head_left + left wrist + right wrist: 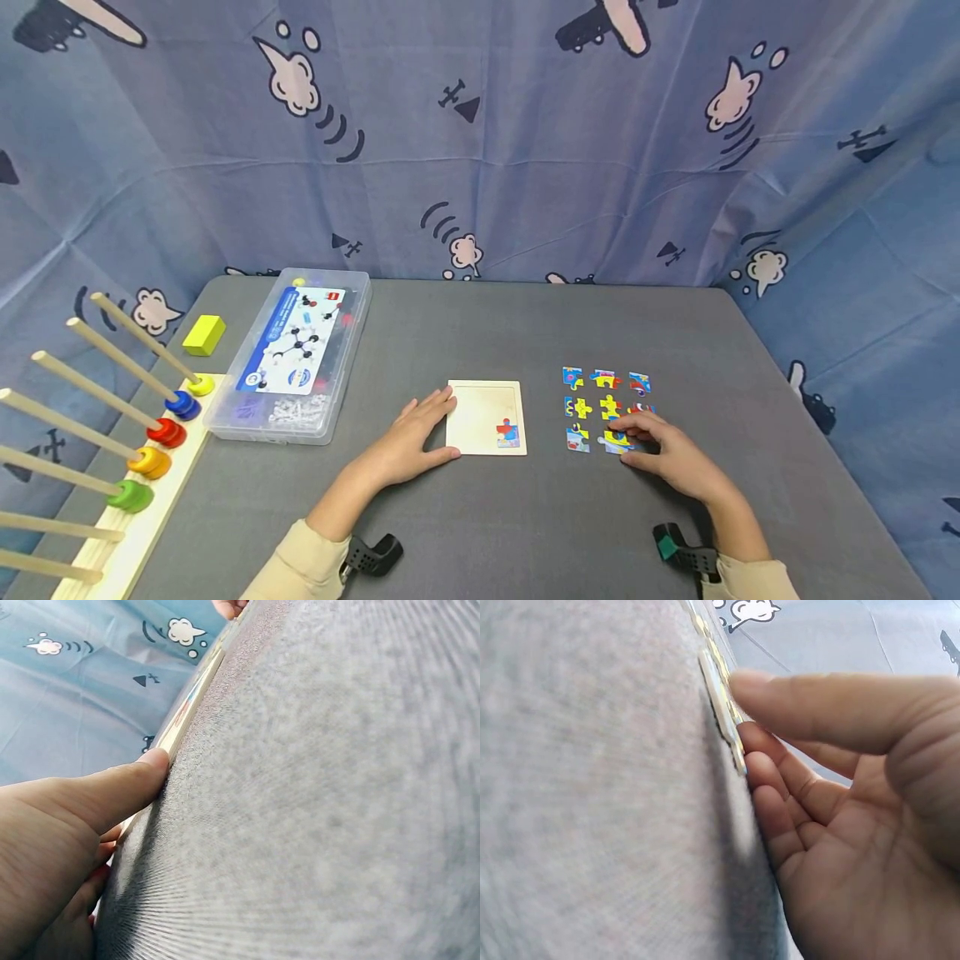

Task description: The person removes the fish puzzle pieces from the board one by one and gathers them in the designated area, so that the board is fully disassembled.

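Note:
A pale square wooden puzzle tray (480, 408) lies flat, with one coloured jigsaw piece (507, 434) in its lower right corner. My left hand (408, 442) spreads along the tray's left side; its fingers rest at the upper left corner and the thumb touches the lower left. To the right, several loose jigsaw pieces (573, 377) lie in rows. My right hand (671, 458) pinches a puzzle piece (613, 442) in the nearest row between thumb and fingers. In the right wrist view that puzzle piece (718, 701) shows edge-on beside the thumb. The hand partly covers neighbouring pieces.
A clear plastic case (345, 358) with a printed molecule sheet stands left of the tray. Beyond it sits a yellow block (204, 335). A wooden peg rack (168, 492) with coloured rings runs along the left edge. Patterned blue cloth (525, 167) hangs behind the grey table.

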Demonstrator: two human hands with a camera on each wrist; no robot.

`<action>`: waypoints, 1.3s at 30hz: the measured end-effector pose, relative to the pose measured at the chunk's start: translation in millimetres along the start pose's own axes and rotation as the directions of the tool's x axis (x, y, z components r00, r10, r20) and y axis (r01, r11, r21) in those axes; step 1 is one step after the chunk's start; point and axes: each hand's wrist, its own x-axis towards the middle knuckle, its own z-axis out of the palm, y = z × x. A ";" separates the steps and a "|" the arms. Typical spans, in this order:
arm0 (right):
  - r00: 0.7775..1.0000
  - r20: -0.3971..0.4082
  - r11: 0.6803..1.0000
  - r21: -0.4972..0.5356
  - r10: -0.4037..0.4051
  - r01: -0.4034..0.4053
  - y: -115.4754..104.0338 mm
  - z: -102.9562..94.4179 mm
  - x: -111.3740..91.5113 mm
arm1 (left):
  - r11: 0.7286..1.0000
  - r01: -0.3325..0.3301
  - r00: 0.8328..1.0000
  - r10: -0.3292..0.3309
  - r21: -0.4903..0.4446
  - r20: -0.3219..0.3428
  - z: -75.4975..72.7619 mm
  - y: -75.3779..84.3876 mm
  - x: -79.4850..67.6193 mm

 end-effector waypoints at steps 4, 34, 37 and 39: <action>1.000 -0.009 0.998 0.058 0.005 -0.005 2.3 -0.5 0.1 | 1.000 0.002 1.000 -0.002 -0.008 0.001 -0.3 0.6 -0.2; 0.996 0.050 0.996 0.061 -0.075 0.072 -47.3 29.0 24.0 | 1.000 -0.005 1.000 0.005 -0.013 0.002 -2.3 4.9 -1.8; 0.995 0.064 0.996 0.046 -0.074 0.071 -52.3 34.5 28.7 | 1.000 -0.015 1.000 0.015 -0.011 -0.006 -2.1 5.2 -1.3; 0.994 0.073 0.996 0.047 -0.084 0.080 -55.5 38.4 32.5 | 1.000 -0.018 1.000 0.018 -0.009 -0.008 -1.8 5.1 -1.0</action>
